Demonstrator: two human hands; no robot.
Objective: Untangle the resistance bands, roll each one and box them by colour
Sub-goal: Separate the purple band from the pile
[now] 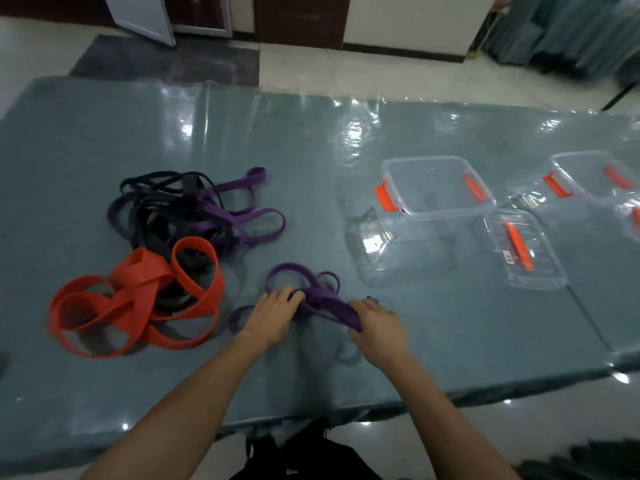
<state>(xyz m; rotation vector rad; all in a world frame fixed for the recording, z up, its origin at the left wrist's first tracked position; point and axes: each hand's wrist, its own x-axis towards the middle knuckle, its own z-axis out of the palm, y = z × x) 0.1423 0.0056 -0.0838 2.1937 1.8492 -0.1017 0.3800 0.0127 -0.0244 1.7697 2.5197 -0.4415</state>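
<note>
Head view: the left grip (272,313) and the right grip (377,323) are both closed round one purple band (320,296) near the front edge of the counter (450,323). The left grip has its fingers curled over a bunched part of the band. The right grip pinches a flattened stretch of it a little to the right, and a short length is drawn between the two. Two loops of this band stand up just behind the hands, and another loop lies flat on the counter to the left of the left wrist.

Left of the hands lies a heap of wide red bands (138,271), twisted over one another. Behind it and touching it is a tangle of black and purple bands (173,216), with several purple loops trailing out to the right.

Right of the hands, and well apart from them, stands an open clear box (446,216) with orange latches (386,195). A clear lid (540,271) with an orange strip lies flat just beside the box on its right. A second clear box (581,161), also with orange parts, sits further right, cut off by the frame edge.

A shiny clear sheet covers the blue-grey counter.
</note>
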